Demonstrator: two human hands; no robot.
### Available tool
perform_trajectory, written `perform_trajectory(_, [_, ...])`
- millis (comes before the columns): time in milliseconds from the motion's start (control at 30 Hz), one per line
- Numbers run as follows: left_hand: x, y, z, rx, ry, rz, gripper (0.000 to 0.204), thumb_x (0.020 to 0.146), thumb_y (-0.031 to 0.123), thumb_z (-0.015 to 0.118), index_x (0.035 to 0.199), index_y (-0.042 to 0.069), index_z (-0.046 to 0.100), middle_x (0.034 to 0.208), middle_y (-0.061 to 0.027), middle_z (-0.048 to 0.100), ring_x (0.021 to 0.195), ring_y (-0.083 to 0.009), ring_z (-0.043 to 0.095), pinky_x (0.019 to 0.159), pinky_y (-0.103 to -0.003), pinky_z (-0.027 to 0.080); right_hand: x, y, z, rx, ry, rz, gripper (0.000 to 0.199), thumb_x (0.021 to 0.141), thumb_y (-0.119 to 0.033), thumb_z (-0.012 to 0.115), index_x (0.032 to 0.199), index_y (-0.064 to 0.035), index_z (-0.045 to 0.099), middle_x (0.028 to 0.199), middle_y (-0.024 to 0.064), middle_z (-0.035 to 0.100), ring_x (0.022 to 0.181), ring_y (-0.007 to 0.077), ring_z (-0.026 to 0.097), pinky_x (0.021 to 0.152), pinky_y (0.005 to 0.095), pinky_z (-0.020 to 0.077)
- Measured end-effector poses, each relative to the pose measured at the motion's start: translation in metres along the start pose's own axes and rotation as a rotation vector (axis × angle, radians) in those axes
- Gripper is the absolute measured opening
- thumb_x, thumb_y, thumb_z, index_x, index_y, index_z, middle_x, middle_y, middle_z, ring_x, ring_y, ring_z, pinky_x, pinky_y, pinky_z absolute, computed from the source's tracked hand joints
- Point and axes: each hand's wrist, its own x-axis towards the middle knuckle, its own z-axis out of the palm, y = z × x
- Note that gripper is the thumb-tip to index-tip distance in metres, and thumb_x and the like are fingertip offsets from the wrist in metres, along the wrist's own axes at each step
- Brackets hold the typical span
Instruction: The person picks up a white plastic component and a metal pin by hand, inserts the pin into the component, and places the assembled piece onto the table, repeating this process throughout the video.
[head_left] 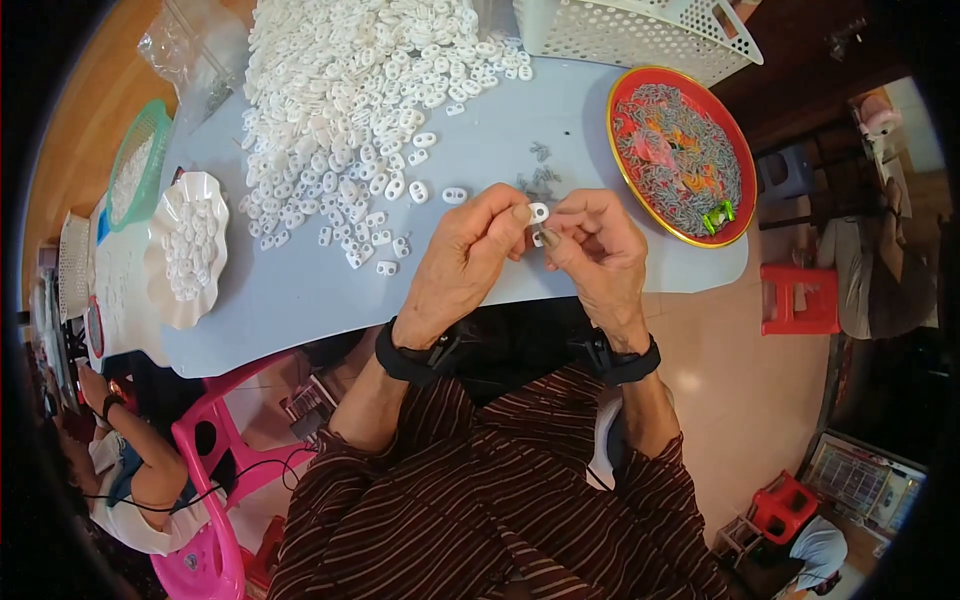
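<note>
Above the near edge of the table, my two hands meet at a small white plastic piece with holes (538,212). The thumb and fingers of my left hand (465,250) are closed on it. My right hand (603,255) is pinched close against its lower side. A small greyish thing (549,236) shows at the right thumb tip, too small to make out. Just beyond my hands lie several thin grey pieces (541,180), perhaps little springs. Left of them spreads a large heap of white two-hole oval pieces (340,110), with loose ones (454,195) near my left hand.
A red gold-rimmed tray (745,190) of grey pieces stands at the right, below a pale perforated basket (640,45). On the left are a white scalloped dish (160,290) and a green basket (155,118). Another person (150,460) sits beside a pink chair (215,510).
</note>
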Motion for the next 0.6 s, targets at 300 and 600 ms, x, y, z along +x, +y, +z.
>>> perform_trajectory(300, [-0.0003, 0.0049, -0.0047, 0.051, -0.083, -0.001, 0.024, 0.097, 0.020, 0.047, 0.087, -0.001, 0.054, 0.066, -0.0013, 0.049, 0.063, -0.0095, 0.044, 0.058, -0.025, 0.039, -0.0007, 0.0017, -0.0017, -0.016, -0.014, 0.033, 0.025, 0.085, -0.002, 0.066, 0.108, 0.0007, 0.055, 0.085, 0.0044, 0.063, 0.071, 0.0076, 0.056, 0.062, 0.0212, 0.0469])
perform_trajectory(600, [-0.0037, 0.0029, 0.0008, 0.089, -0.073, 0.039, 0.025, 0.098, 0.019, 0.045, 0.086, -0.001, 0.053, 0.065, -0.0033, 0.048, 0.060, -0.0117, 0.042, 0.055, -0.027, 0.037, -0.0006, -0.0010, -0.0005, -0.042, -0.021, -0.003, 0.022, 0.087, -0.004, 0.065, 0.106, 0.0020, 0.058, 0.085, 0.0054, 0.064, 0.070, 0.0073, 0.057, 0.060, 0.0204, 0.0473])
